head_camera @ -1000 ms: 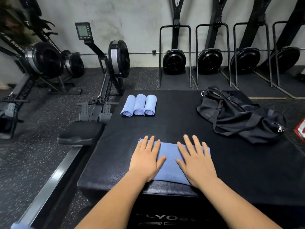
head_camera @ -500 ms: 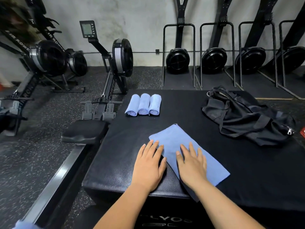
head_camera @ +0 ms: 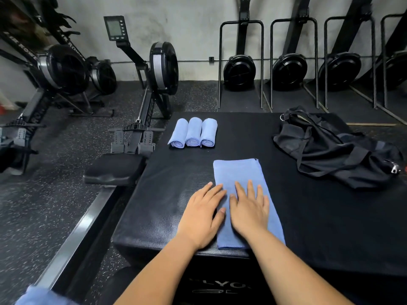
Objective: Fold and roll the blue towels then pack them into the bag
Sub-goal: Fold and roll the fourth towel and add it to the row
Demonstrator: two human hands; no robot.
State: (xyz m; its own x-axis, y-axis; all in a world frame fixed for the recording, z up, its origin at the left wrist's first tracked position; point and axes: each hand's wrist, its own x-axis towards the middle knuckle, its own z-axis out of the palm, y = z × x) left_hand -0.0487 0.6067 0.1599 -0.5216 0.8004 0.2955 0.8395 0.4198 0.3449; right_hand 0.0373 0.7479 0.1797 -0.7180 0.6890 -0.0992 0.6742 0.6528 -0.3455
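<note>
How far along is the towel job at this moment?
Done: three rolled towels lie side by side on the black box. In hand: a fourth towel lies folded flat; the right hand presses on it, the left hand at its left edge. Left: rolling it and packing all four into the black bag.

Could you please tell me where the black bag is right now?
In the head view, the black bag lies far right on the padded box, right of the flat blue towel.

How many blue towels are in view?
4: three rolled towels together, far left on the box; flat towel at its near edge. Blurred blue shape, bottom left, may be another.
</note>
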